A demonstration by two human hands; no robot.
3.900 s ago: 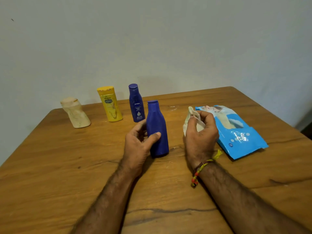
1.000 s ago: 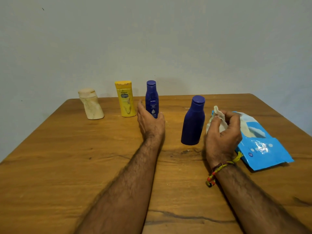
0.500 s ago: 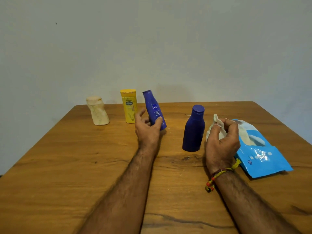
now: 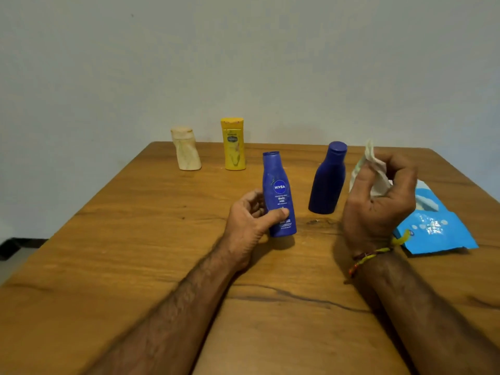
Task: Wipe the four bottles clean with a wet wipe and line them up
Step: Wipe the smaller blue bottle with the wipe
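Item, nearest: left hand [image 4: 250,217] — fingers and thumb curled round the lower body of the Nivea bottle [image 4: 278,194], thumb across the front below the label. The bottle's long axis runs near upright, cap tipped slightly away and to the left; whether its base touches the table [image 4: 135,266] or sits just above it cannot be told.

Item, just right of the Nivea bottle and level with it: right hand [image 4: 378,201], raised, fingers curled and pinching a crumpled wet wipe [image 4: 369,169] that sticks up above the knuckles. A woven thread band [image 4: 370,257] circles the wrist. By judgement, the coming move turns on this gap: the wipe lies to the right of the held bottle, so the right hand is the one to close in sideways and rub along the upright axis.

Item, between the Nivea bottle and the wipe, slightly farther: plain dark blue bottle [image 4: 327,180], upright, apart from both hands.

Item, right of the Nivea bottle beyond the right hand: blue wipes packet [image 4: 438,231], lying flat.

Item, farther and left of the Nivea bottle: yellow bottle [image 4: 233,144], then cream bottle [image 4: 186,150], both standing near the far edge.

Surface — grained brown wood. Room — plain pale wall [image 4: 270,63] behind.
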